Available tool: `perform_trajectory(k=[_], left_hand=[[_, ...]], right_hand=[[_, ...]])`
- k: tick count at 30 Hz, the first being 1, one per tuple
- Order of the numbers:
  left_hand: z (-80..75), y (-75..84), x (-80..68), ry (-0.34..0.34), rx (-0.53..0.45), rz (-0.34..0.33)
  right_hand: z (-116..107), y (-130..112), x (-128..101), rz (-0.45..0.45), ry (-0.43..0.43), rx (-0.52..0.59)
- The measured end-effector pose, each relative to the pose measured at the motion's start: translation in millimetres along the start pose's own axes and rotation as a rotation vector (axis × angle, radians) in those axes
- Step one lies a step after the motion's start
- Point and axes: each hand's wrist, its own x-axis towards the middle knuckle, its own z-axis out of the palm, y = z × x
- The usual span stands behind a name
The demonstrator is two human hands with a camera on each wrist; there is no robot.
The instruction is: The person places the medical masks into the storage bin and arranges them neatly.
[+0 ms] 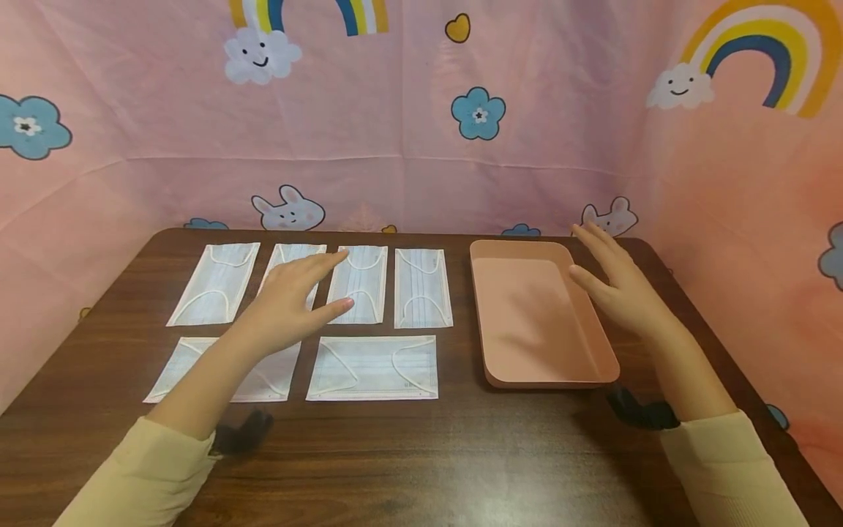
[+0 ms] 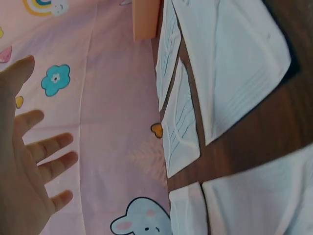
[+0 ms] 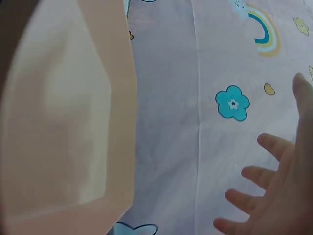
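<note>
Your left hand (image 1: 286, 300) hovers with fingers spread wide over the white pleated face masks (image 1: 358, 282) on the dark wooden desk (image 1: 421, 454); your right hand (image 1: 615, 282), fingers wide too, hangs beside the empty pink plastic tray (image 1: 527, 366).

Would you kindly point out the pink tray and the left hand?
pink tray (image 1: 500, 373), head view, bare near rim.
left hand (image 1: 283, 304), head view, back of the hand, above the face masks.

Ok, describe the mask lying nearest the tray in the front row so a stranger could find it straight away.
Start at the dark wooden table and find the pink tray on its right half. Just left of the tray's near corner lies a white face mask, the right one of two in the front row. Unlike the four masks behind it, it lies lengthwise, and neither hand covers it.
</note>
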Motion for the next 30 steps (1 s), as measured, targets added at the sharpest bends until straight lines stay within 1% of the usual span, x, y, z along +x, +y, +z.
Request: perform_trajectory(k=[6,9,11,15,22,27,30], left_hand=[[12.9,3.9,-8.0,-0.02,-0.117,0.068],[19.2,4.7,-10.5,-0.034,-0.146,0.101],[23.3,5.3,-11.9,-0.055,-0.166,0.112],[31.1,5.4,-14.6,-0.094,-0.208,0.107],[44.2,0.1,-16.6,-0.141,-0.27,0.086],[51.6,-6.2,-17.1,-0.198,-0.319,0.072],[54.1,-9.7,-16.8,-0.224,-0.338,0.076]], right_hand=[[3.0,17.0,-16.5,-0.037,0.048,0.096],[5.8,27.5,-23.0,-0.049,0.059,0.142],[7.2,33.2,-26.6,-0.041,0.061,0.157],[9.9,43.9,-30.9,-0.029,0.062,0.181],[13.6,63.3,-34.5,-0.049,0.03,0.239],[19.3,82.2,-36.1,-0.088,0.006,0.346],[22.7,94.0,-35.4,-0.1,-0.006,0.391]])
